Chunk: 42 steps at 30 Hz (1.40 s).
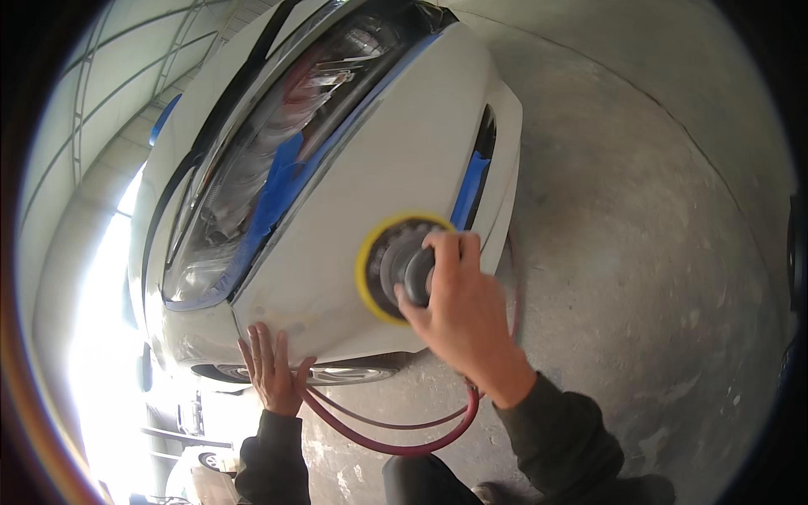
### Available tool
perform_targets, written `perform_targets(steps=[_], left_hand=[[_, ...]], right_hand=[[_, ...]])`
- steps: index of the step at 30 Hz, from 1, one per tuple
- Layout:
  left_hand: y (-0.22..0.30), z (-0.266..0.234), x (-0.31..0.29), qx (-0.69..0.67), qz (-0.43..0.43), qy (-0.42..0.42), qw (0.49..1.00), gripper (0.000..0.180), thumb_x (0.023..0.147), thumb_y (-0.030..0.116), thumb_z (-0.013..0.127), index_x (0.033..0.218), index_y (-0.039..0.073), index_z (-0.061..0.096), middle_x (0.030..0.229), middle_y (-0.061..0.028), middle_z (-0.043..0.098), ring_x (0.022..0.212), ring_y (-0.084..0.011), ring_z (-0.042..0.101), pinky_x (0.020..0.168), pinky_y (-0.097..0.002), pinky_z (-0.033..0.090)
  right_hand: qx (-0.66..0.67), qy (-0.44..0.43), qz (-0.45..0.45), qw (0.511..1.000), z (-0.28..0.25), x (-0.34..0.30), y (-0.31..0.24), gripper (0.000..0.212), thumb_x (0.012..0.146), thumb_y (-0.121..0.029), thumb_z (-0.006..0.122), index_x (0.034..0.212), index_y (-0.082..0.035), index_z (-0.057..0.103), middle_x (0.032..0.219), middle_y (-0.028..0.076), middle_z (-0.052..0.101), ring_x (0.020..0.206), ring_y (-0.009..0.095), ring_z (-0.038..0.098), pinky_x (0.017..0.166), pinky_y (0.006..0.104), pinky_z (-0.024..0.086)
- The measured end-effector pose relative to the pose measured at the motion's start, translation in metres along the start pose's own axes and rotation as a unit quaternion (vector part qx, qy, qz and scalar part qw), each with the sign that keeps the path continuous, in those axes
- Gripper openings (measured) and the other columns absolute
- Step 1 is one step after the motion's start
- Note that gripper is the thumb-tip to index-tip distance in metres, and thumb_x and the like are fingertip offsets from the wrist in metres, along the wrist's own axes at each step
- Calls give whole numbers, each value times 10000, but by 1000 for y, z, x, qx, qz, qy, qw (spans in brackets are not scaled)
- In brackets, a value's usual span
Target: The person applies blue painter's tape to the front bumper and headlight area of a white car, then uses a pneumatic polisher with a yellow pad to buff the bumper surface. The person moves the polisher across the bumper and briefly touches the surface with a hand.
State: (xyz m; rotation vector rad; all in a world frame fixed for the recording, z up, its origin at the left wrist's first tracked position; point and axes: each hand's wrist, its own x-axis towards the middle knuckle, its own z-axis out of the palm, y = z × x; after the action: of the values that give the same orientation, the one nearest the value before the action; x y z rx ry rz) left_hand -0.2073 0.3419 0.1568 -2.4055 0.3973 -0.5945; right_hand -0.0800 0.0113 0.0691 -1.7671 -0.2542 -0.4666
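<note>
My right hand (459,307) is wrapped round the grey body of a round orbital sander (402,263). The sander has a yellow-edged pad, which lies against the white car bumper (337,244). My left hand (273,370) rests flat on the bumper's lower left edge above the wheel (337,373), fingers stretched out. A red air hose (412,449) loops below my hands and runs up toward my right wrist. Blue masking tape (278,185) lines the headlight (261,160), and another strip of blue tape (469,194) covers part of the dark slot in the bumper.
Grey concrete floor (631,278) spreads out right of the car. Bright light comes through an opening at the left, where another vehicle (202,475) stands. A dark object (795,252) shows at the right rim. My knee (425,480) is at the bottom.
</note>
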Motion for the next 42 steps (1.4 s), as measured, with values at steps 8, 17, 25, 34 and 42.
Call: perform_targets(steps=[8, 17, 25, 34, 42], left_hand=[[2, 7, -4, 17, -15, -11, 1000, 727, 917, 386, 787, 1488, 45, 493, 1666, -289, 295, 1566, -483, 232, 1241, -699, 184], [6, 9, 0, -6, -27, -19, 999, 749, 956, 410, 740, 1566, 125, 413, 1676, -295, 262, 1573, -484, 212, 1241, -698, 156], [9, 6, -3, -2, -38, -31, 999, 734, 935, 394, 767, 1544, 113, 468, 1680, -284, 279, 1575, -475, 223, 1243, -695, 158], [10, 9, -2, -18, -55, -12, 998, 636, 909, 364, 796, 1464, 157, 562, 1646, -242, 358, 1572, -436, 250, 1248, -696, 158], [12, 8, -1, -19, -61, -8, 998, 609, 947, 397, 748, 1474, 163, 550, 1653, -234, 358, 1571, -435, 258, 1247, -693, 169]], right_hand=[[-8, -76, -17, 997, 0, 7, -14, 584, 830, -210, 851, 1251, -54, 477, 1164, 187, 524, 760, 341, 710, 602, 383, 617], [-4, -79, -39, 996, -6, 9, -20, 595, 823, -216, 860, 1248, -59, 475, 1162, 202, 520, 753, 371, 696, 626, 420, 609], [-35, -99, -27, 994, -14, 16, -12, 609, 832, -229, 858, 1242, -24, 456, 1184, 219, 533, 758, 356, 733, 627, 404, 643], [-37, -104, -19, 994, -15, 34, -14, 625, 826, -236, 866, 1252, -31, 457, 1206, 228, 518, 801, 373, 746, 637, 414, 657], [1, -97, -31, 995, -12, 48, -13, 644, 815, -220, 874, 1258, -20, 452, 1203, 233, 520, 775, 386, 739, 649, 415, 644]])
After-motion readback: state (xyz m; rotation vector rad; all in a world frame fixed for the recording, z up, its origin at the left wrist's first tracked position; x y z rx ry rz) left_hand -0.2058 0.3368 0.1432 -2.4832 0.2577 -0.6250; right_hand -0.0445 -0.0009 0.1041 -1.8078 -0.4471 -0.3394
